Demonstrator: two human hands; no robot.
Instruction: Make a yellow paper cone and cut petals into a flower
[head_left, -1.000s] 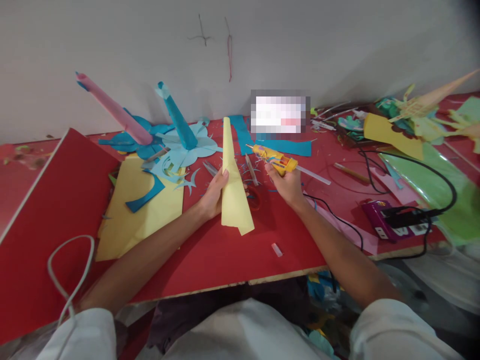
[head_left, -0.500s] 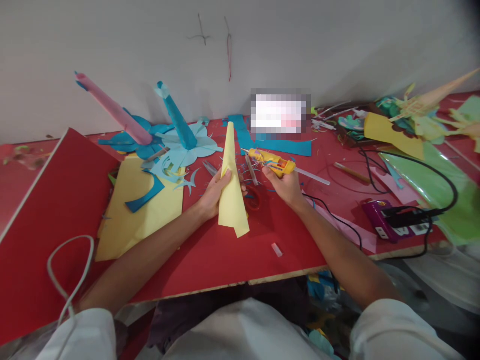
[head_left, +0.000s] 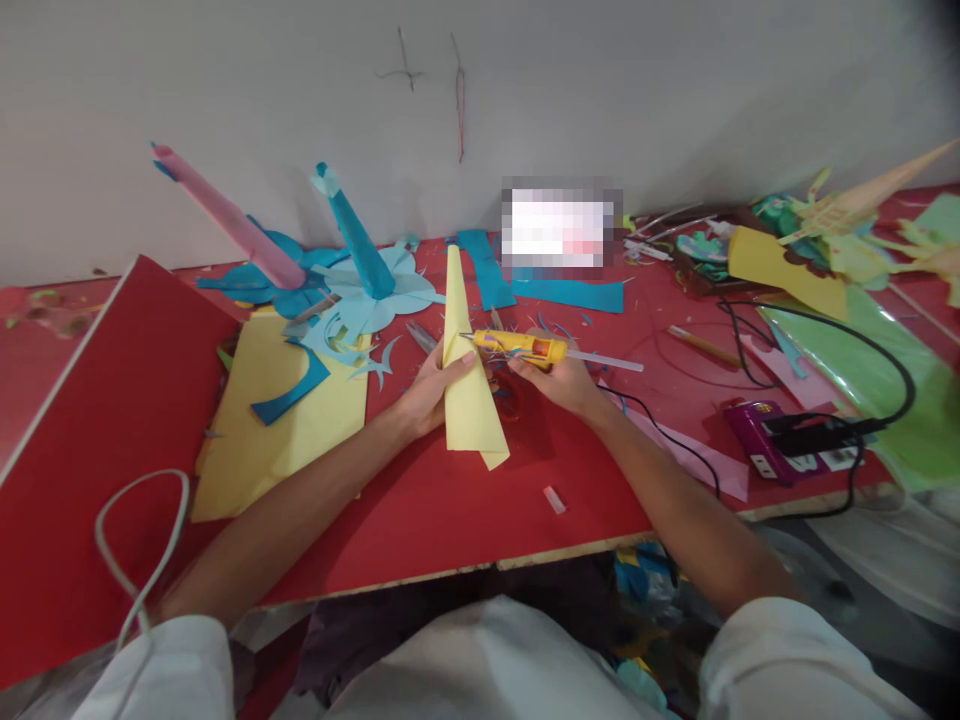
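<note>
Along the near side of the red worktop [head_left: 450,510] ran a rough, pale edge, and a short translucent stick [head_left: 553,500] lay just back from it. To the right sat a purple power strip [head_left: 742,425] with black leads, near pink paper [head_left: 697,455] and green sheets [head_left: 900,400]; to the left, yellow sheets [head_left: 315,440] lay next to a tilted red board [head_left: 112,420]. Over the middle, the left hand [head_left: 427,395] held a yellow paper cone [head_left: 472,400], narrow end pointing away, pinched between the thumb across its front and the fingers mostly hidden behind it. Just right of the cone, the fingers of the right hand [head_left: 566,380] curled around a yellow glue gun [head_left: 517,345], whose nozzle lay at the cone just beyond the left thumb; whether it touched could not be told. Farther back lay blue strips [head_left: 570,293], and a blue paper tube [head_left: 360,245] rose from pale blue petals [head_left: 405,300], with a pink paper tube [head_left: 232,215] leaning to its left. Behind stood a grey wall [head_left: 262,70], a thin red cord [head_left: 460,110] hanging on it.
</note>
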